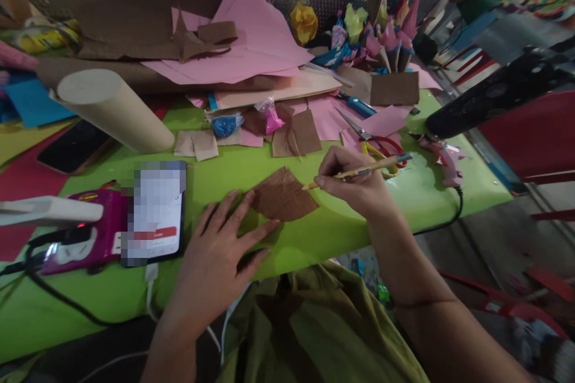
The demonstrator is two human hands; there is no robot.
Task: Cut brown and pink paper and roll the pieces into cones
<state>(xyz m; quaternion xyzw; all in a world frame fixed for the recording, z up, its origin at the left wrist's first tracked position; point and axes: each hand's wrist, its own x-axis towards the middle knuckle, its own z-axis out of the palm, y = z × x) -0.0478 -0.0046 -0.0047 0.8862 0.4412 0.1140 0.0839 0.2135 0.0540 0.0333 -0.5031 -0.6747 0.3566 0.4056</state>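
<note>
A fan-shaped piece of brown paper [287, 196] lies flat on the green table [332, 240]. My left hand [227, 239] is spread out beside it, with fingertips resting on its left and lower edge. In my right hand [353, 182] a slim wooden pencil [375, 166] is pinched, its point at the right edge of the brown paper. Behind the paper sit brown paper squares [303, 134], a small bag of pink material [272, 118] and a bag of blue material [227, 125].
Scissors [386, 146] and a pink glue gun [449, 161] lie at the right. A phone [157, 215] and purple power strip [85, 239] with cables are on the left. A cardboard tube [119, 111], pink sheets [251, 42] and paper cones [395, 42] stand or lie behind.
</note>
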